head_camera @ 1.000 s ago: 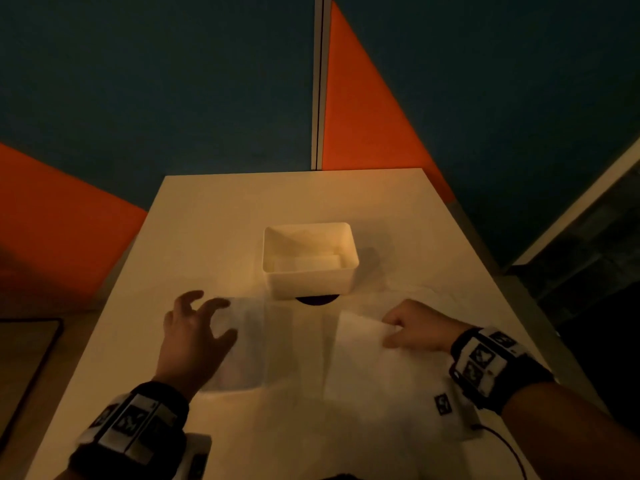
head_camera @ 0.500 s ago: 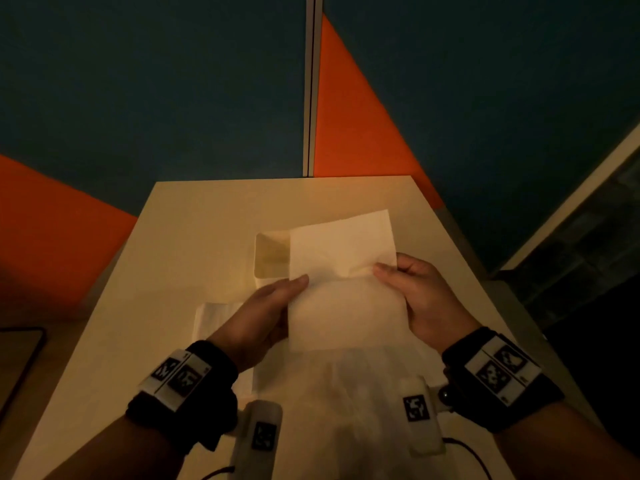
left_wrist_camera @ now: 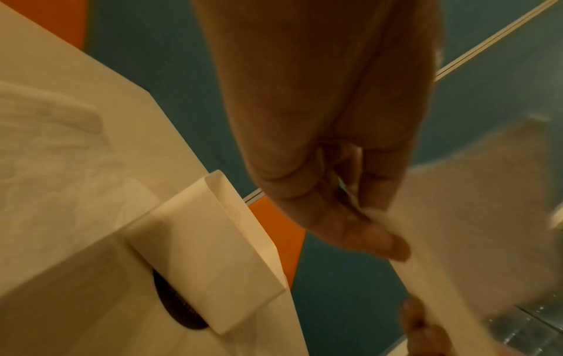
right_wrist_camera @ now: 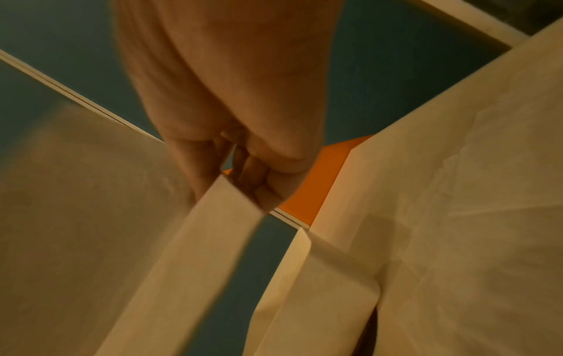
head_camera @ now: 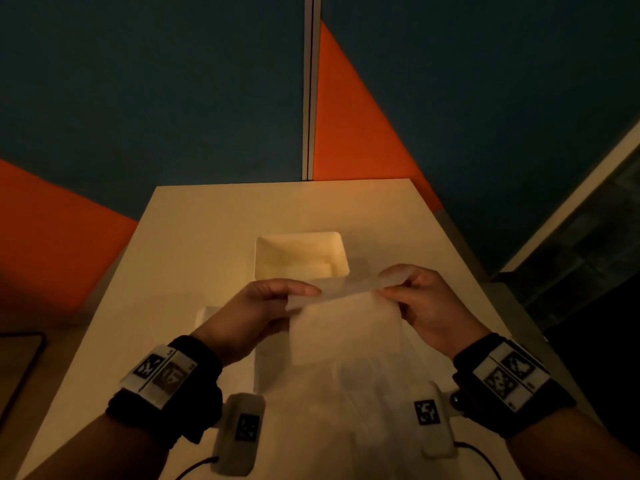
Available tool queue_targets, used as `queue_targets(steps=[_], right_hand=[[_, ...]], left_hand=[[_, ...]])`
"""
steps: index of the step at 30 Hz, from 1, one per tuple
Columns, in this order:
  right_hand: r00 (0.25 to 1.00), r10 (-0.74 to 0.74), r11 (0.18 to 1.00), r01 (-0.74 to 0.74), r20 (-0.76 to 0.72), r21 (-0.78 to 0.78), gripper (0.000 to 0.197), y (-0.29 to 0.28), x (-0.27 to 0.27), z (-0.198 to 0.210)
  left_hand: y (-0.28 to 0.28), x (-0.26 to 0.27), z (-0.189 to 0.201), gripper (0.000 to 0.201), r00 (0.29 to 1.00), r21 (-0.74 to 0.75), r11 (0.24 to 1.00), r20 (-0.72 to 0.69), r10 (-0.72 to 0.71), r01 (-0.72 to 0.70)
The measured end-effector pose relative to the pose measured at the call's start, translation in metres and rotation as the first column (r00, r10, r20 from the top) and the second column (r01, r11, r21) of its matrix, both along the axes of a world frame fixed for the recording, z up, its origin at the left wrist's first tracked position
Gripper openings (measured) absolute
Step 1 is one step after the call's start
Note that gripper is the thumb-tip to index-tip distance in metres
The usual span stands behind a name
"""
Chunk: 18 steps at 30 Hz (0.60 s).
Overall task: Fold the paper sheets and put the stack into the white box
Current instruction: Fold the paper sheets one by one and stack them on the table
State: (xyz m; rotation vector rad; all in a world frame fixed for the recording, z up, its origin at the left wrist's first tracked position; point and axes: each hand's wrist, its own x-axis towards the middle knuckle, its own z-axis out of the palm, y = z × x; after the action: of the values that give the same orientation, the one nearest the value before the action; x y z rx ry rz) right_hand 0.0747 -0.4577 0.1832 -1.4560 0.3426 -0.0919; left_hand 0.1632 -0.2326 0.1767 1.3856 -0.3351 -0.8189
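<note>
Both hands hold one thin white paper sheet point(head_camera: 343, 327) above the pale rectangular desk point(head_camera: 207, 230), just in front of the open white plastic box point(head_camera: 300, 258); left hand point(head_camera: 252, 313) pinches the sheet's upper left corner between thumb and fingers, right hand point(head_camera: 427, 303) pinches the upper right corner, fingers curled round it; top part of the sheet is bent over toward the far side, a fold line running between the two hands, lower part hangs toward the person; half a second ago the sheet stood taller and flat and hid most of the box, now its top is folded down and the box shows nearly whole; a second ago the left hand was spread over the desk, free of this sheet; box sits mid-desk with what looks like folded paper inside, hard to tell in dim light; another white sheet point(head_camera: 207, 311) lies flat on the desk under the left hand; more crumpled white paper point(head_camera: 346, 410) lies at the near desk edge.
</note>
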Motion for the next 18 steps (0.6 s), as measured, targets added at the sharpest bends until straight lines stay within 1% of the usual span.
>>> queue_targets(steps=[2, 4, 6, 8, 10, 13, 14, 16, 17, 18], right_hand=[[0.999, 0.042, 0.994, -0.043, -0.013, -0.101, 0.020, -0.004, 0.000, 0.006], [0.994, 0.101, 0.983, -0.105, -0.035, -0.154, 0.017, -0.006, 0.001, 0.013], [0.981, 0.180, 0.954, -0.191, -0.065, -0.232, 0.015, -0.005, 0.006, 0.021], [0.961, 0.260, 0.909, -0.277, -0.096, -0.312, 0.018, -0.002, 0.012, 0.027], [0.935, 0.333, 0.859, -0.354, -0.123, -0.370, 0.021, 0.003, 0.017, 0.034], [0.890, 0.433, 0.790, -0.451, -0.143, -0.414, 0.020, 0.010, 0.023, 0.040], [0.883, 0.451, 0.793, -0.464, -0.133, -0.395, 0.019, 0.010, 0.025, 0.040], [0.893, 0.436, 0.834, -0.448, -0.112, -0.323, 0.023, 0.003, 0.027, 0.035], [0.912, 0.394, 0.859, -0.411, -0.118, -0.306, 0.025, -0.003, 0.028, 0.030], [0.934, 0.329, 0.877, -0.357, -0.138, -0.321, 0.025, -0.011, 0.030, 0.024]], left_hand=[[0.008, 0.003, 0.003, 0.032, 0.989, -0.004, 0.989, -0.033, -0.146, 0.146], [0.012, 0.005, 0.006, 0.038, 0.961, -0.023, 0.964, -0.069, -0.267, 0.266], [0.012, 0.005, 0.008, 0.043, 0.936, -0.048, 0.941, -0.099, -0.337, 0.334], [0.007, 0.003, 0.010, 0.044, 0.923, -0.042, 0.929, -0.104, -0.370, 0.367], [-0.001, 0.001, 0.009, 0.038, 0.928, -0.009, 0.932, -0.091, -0.362, 0.363], [-0.009, 0.001, 0.005, 0.029, 0.945, 0.003, 0.948, -0.080, -0.318, 0.319], [-0.011, 0.001, 0.003, 0.027, 0.953, 0.016, 0.954, -0.065, -0.297, 0.299], [-0.010, 0.002, 0.001, 0.022, 0.978, 0.061, 0.977, -0.035, -0.203, 0.205], [-0.008, 0.003, -0.001, 0.022, 0.991, 0.080, 0.988, -0.030, -0.129, 0.131], [-0.004, 0.004, -0.003, 0.024, 0.998, 0.091, 0.995, -0.030, -0.049, 0.051]])
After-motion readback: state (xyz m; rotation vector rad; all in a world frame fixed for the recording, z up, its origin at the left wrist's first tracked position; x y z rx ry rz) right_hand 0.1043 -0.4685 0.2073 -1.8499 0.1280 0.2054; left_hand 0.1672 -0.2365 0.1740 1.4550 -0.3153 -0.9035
